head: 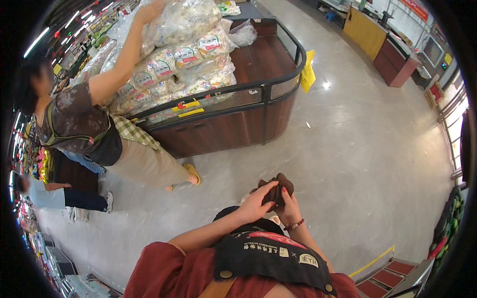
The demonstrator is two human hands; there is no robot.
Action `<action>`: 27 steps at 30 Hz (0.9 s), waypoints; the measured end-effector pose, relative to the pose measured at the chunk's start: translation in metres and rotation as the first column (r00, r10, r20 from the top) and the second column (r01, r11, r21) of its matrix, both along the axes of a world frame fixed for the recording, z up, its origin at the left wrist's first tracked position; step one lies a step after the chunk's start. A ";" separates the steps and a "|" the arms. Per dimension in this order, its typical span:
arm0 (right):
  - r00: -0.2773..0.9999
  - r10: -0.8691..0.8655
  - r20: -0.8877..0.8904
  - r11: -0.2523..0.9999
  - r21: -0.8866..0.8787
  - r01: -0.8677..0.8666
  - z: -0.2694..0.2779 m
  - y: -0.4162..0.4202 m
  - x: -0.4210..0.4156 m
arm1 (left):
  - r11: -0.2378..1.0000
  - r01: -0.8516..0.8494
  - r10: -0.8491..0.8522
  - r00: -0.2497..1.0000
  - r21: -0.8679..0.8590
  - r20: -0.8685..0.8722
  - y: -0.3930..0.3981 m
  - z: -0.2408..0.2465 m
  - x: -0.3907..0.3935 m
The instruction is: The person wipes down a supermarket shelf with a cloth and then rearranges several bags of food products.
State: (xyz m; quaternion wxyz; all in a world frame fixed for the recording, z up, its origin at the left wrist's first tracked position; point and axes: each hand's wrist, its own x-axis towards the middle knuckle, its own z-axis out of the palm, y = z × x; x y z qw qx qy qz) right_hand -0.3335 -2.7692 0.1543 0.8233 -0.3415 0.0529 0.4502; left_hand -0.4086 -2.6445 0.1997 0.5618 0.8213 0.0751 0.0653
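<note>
My left hand (pixel 256 203) and my right hand (pixel 290 211) meet in front of my body, both gripping a dark brown, folded object (pixel 285 183). It has rounded lobes and looks soft; the fingers hide part of it, so I cannot tell exactly what it is. A beaded bracelet (pixel 294 224) circles my right wrist. Below the hands lies the black apron (pixel 272 257) I wear over a dark red top, with printed writing and a red design on it.
A dark wood-panelled display bin (pixel 220 134) with a black rail holds stacked clear bags of packaged goods (pixel 160 69). A person (pixel 78 119) beside it reaches over the bags; another person (pixel 48 195) is farther left. Counters (pixel 395 59) stand far right, vegetables (pixel 449 227) at the right edge.
</note>
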 end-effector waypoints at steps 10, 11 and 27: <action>0.993 -0.053 -0.110 0.982 0.176 0.072 -0.018 0.091 0.150 | 0.892 -0.249 0.254 0.966 -0.377 -0.037 0.107 -0.057 0.083; 0.988 -0.076 -0.136 0.975 0.199 0.103 -0.022 0.109 0.166 | 0.882 -0.244 0.247 0.968 -0.403 -0.047 0.123 -0.060 0.091; 0.910 -0.409 -0.068 0.798 -0.510 0.320 -0.165 0.470 0.268 | 0.453 -0.737 0.641 0.660 -0.502 -0.392 0.263 -0.072 0.031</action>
